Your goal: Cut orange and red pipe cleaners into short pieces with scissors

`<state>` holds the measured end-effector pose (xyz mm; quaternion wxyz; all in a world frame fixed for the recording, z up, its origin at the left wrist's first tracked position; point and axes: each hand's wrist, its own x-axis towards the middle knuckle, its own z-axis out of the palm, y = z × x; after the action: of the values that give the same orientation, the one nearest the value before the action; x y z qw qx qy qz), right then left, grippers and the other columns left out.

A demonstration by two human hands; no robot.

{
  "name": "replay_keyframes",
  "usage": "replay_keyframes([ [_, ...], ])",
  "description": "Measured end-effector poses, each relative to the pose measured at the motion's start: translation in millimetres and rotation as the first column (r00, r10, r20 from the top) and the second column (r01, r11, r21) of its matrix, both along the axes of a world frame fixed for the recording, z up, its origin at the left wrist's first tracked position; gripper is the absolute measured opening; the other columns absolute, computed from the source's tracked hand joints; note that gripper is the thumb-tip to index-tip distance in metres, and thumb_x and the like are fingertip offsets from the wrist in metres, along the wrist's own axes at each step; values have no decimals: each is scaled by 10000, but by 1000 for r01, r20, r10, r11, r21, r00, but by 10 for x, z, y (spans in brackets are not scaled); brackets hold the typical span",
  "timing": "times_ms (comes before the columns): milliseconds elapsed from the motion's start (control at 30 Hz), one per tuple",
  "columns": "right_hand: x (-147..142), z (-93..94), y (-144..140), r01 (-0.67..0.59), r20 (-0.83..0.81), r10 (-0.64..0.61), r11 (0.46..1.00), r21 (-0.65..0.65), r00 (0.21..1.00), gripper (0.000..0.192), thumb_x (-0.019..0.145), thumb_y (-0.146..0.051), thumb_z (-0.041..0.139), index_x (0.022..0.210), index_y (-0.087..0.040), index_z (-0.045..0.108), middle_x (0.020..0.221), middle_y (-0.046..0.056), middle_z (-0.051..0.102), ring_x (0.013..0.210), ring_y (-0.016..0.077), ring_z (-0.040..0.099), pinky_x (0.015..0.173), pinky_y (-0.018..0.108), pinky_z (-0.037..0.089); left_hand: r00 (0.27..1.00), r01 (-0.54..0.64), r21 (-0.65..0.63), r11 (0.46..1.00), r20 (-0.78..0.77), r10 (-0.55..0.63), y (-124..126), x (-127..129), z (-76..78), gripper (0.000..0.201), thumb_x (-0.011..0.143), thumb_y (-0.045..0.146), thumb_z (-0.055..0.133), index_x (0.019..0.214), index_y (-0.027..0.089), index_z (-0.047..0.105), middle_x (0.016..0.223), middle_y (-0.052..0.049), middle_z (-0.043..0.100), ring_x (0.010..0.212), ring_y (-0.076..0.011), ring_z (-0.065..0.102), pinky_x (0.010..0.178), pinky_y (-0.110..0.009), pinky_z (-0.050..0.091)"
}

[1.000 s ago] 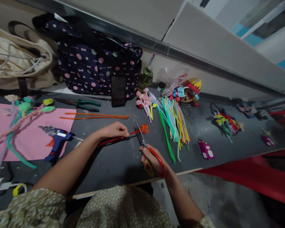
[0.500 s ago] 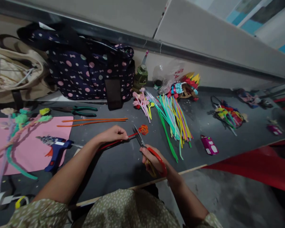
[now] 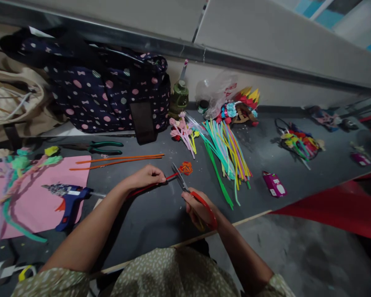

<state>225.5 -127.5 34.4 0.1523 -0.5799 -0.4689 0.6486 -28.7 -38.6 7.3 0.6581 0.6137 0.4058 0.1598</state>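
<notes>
My left hand (image 3: 149, 176) pinches a red pipe cleaner (image 3: 144, 189) between thumb and fingertips, its short end pointing right. In my right hand (image 3: 200, 206) is a pair of scissors (image 3: 206, 204) with red and yellow handles. The blades lie across the pipe cleaner's right end, slightly parted; I cannot tell whether they bite into it. Just past the blades rests a small heap of orange-red pipe cleaner pieces (image 3: 186, 168). Two orange pipe cleaners (image 3: 120, 160) lie above my left hand.
A blue glue gun (image 3: 69, 204) rests on pink paper (image 3: 34, 218) at left, with green-handled pliers (image 3: 106, 147) behind. Pipe cleaners (image 3: 227, 152) in several colours lie right of centre, near a purple box (image 3: 274, 184). A dark patterned bag (image 3: 108, 90) and green bottle (image 3: 179, 95) stand at the back.
The view has shifted slightly. Both hands keep almost the same position, still holding the red pipe cleaner and the scissors; nothing was let go.
</notes>
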Motion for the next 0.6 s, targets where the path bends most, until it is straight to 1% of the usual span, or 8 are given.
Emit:
replay_keyframes([
  [133,0,9,20,-4,15,4,1000,11,1000,447,884,-639,485,732,-219,468,468,-72,499,313,91,463,306,189,344,999,13,-5,1000,-34,-13,-8,-2,13,357,805,465,630,785,114,688,639,10,552,598,-104,434,581,-223,313],
  [333,-15,57,66,-49,12,49,999,-15,999,438,877,-635,500,738,-222,455,482,-75,500,298,85,443,295,189,330,999,42,-17,999,-22,-42,-21,-46,-6,331,795,434,658,880,114,663,671,17,548,607,-104,439,597,-221,341],
  [500,-2,-19,61,-10,-43,9,1000,-19,999,421,878,-624,519,751,-227,459,566,-54,539,321,78,452,287,190,320,996,74,-5,997,-41,-74,-22,-59,8,317,817,450,626,831,134,639,669,22,525,617,-109,440,590,-214,332],
  [600,17,-65,48,3,-43,-4,1000,-24,999,416,887,-618,510,742,-230,471,548,-52,526,316,78,422,289,198,294,996,69,3,998,-56,-69,-24,-56,28,303,825,439,617,812,137,631,646,32,496,599,-104,417,572,-214,311],
])
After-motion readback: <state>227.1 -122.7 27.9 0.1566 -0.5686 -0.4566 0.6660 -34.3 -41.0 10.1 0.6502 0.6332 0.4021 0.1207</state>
